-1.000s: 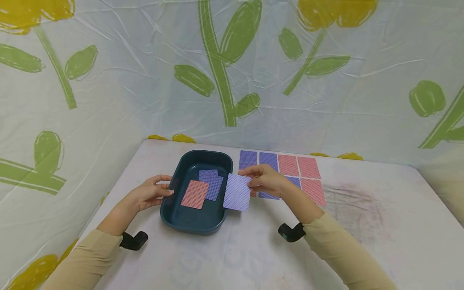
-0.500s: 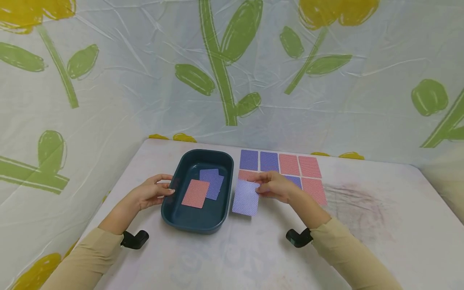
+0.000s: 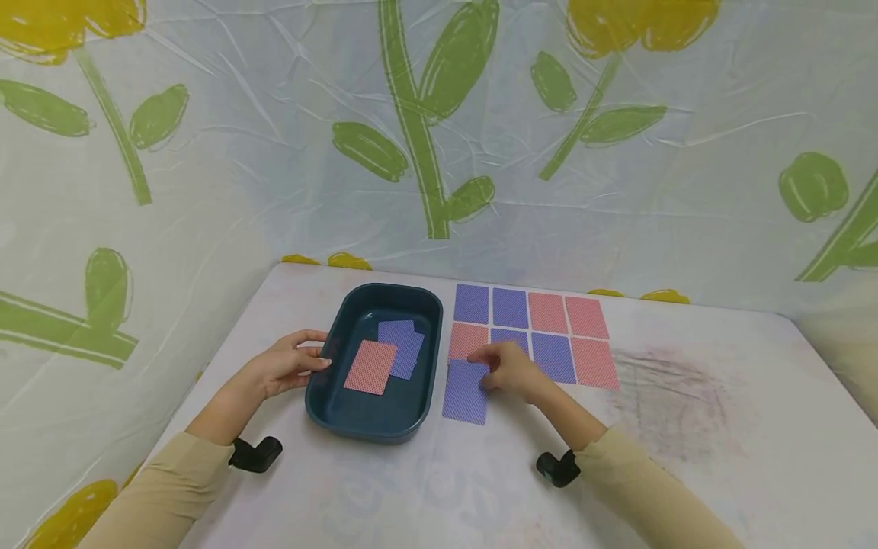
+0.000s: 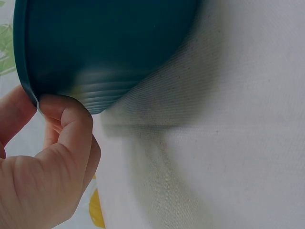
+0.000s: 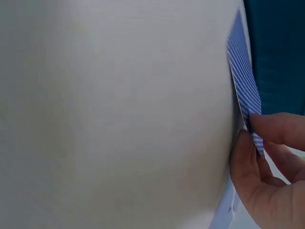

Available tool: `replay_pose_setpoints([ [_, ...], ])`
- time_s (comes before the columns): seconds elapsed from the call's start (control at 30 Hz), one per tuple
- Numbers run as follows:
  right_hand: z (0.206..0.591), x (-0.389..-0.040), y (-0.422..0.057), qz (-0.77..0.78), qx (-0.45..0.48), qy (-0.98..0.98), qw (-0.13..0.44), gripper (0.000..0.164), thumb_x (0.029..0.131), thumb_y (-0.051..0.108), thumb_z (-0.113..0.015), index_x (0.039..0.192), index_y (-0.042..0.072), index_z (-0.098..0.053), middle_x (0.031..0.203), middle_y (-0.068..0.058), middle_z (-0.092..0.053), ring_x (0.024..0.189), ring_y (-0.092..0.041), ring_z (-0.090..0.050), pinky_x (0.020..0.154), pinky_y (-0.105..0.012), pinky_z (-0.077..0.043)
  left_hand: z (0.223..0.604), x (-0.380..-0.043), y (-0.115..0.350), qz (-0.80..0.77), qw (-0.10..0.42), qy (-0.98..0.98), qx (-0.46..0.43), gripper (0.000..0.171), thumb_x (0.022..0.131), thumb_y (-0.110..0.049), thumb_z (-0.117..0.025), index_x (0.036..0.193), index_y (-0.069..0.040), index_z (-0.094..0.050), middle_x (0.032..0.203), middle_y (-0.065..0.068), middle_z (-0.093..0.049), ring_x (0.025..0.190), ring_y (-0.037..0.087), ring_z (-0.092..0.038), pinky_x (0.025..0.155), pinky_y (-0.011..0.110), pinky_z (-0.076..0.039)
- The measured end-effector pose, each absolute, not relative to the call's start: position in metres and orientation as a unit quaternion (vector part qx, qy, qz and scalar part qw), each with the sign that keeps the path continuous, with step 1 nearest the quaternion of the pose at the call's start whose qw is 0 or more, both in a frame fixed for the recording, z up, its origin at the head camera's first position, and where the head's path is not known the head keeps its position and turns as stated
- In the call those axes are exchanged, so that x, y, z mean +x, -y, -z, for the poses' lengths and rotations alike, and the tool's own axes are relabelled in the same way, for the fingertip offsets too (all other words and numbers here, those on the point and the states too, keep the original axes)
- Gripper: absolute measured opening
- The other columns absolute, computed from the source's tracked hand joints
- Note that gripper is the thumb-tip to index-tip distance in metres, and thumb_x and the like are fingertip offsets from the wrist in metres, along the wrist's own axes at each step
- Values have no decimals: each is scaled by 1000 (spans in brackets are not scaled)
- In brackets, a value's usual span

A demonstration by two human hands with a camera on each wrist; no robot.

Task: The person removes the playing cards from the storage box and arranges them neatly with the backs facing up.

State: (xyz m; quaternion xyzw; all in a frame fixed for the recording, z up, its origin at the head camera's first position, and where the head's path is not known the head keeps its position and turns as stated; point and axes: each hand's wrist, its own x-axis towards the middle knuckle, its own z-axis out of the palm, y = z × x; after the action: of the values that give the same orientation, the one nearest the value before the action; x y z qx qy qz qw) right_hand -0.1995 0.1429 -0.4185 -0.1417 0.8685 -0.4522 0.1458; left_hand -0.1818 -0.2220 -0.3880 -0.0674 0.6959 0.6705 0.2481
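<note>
Pinching a blue card [image 3: 464, 395] (thin, finely patterned).

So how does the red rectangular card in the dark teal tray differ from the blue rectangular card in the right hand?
The red card lies inside the tray; the blue card is outside it. No hand touches the red card; the right hand has the blue card in its grip. Both show fine patterns.

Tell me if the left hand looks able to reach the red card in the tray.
Probably yes: nothing covers the red card and the tray is open-topped, though the left hand would have to release the tray it grips.
</note>
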Motion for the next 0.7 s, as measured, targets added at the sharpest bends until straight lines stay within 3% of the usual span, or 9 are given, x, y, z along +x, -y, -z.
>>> replay_pose_setpoints([
  [0.27, 422, -189, -132, 345, -160, -923, 62, 34, 68, -7, -74, 100, 2, -68, 94, -7, -64, 82, -21, -54, 74, -34, -49, 391, -182, 224, -679, 251, -687, -66, 56, 86, 1, -61, 134, 1, -32, 98, 6, -54, 83, 15, -60, 72, 27, -51],
  [0.57, 417, -182, -123, 301, -158, -939, 54, 36, 67, 2, -80, 101, 3, -69, 97, -10, -66, 94, -27, -59, 84, -42, -48, 391, -183, 224, -672, 247, -695, -75, 58, 88, 3, -57, 137, 2, -27, 100, 8, -53, 81, 14, -60, 70, 26, -51],
  [0.7, 416, -181, -121, 283, -154, -945, 50, 35, 65, 6, -83, 98, 5, -70, 91, -8, -62, 88, -24, -56, 79, -39, -47, 390, -182, 223, -673, 248, -693, -75, 57, 88, 3, -57, 137, 2, -27, 100, 7, -53, 81, 13, -59, 70, 26, -51],
])
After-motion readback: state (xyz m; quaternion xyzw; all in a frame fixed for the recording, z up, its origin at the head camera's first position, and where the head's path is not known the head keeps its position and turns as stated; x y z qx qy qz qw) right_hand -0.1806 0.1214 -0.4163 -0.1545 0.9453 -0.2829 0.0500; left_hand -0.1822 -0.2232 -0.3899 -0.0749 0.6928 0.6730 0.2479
